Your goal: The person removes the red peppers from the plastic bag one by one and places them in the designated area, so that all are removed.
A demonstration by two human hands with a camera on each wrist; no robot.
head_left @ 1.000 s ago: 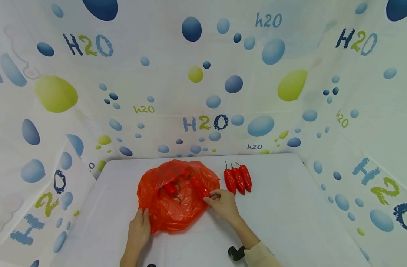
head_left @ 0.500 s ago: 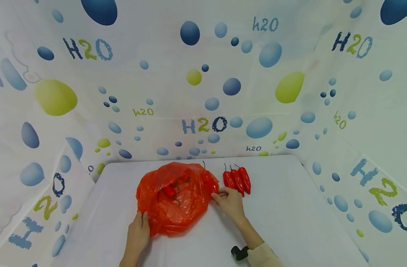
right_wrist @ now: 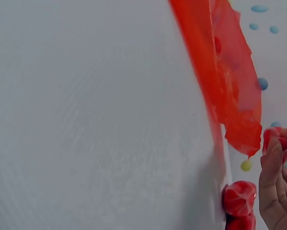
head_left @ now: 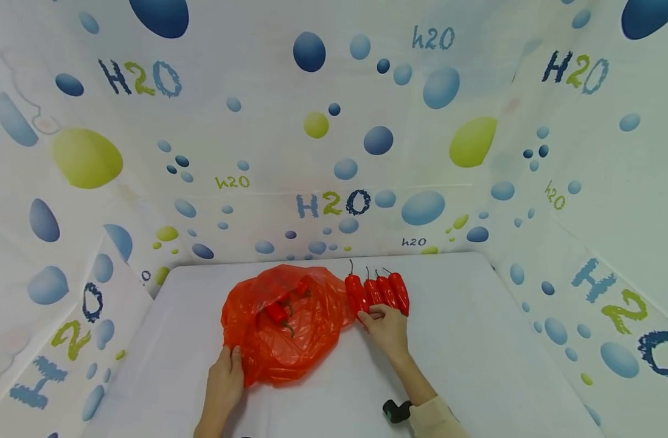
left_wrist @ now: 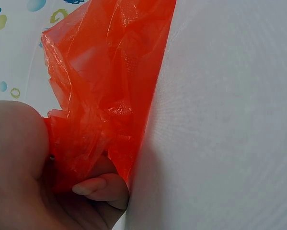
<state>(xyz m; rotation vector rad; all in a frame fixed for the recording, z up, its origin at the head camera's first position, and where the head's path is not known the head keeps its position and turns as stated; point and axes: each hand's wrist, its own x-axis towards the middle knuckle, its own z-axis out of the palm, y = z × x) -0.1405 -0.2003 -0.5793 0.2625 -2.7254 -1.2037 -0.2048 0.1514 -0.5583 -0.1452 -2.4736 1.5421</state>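
Note:
An orange-red plastic bag lies on the white table with its mouth facing me. Several red chili peppers with green stems show inside it. My left hand grips the bag's near left edge, the film bunched between thumb and fingers in the left wrist view. With my right hand I pinch another red chili pepper by its lower end, stem pointing away. It is just left of a row of three red chili peppers, partly hidden by that hand. In the right wrist view, the pinched chili pepper appears above the table surface.
The white table runs back to a curtain printed with blue and green drops and H2O lettering. Similar curtain stands at both sides. A small black device sits at the right wrist by the sleeve.
My right hand has carried the chili pepper out of the bag mouth, rightward to the left end of the row. My left hand has kept its hold on the bag.

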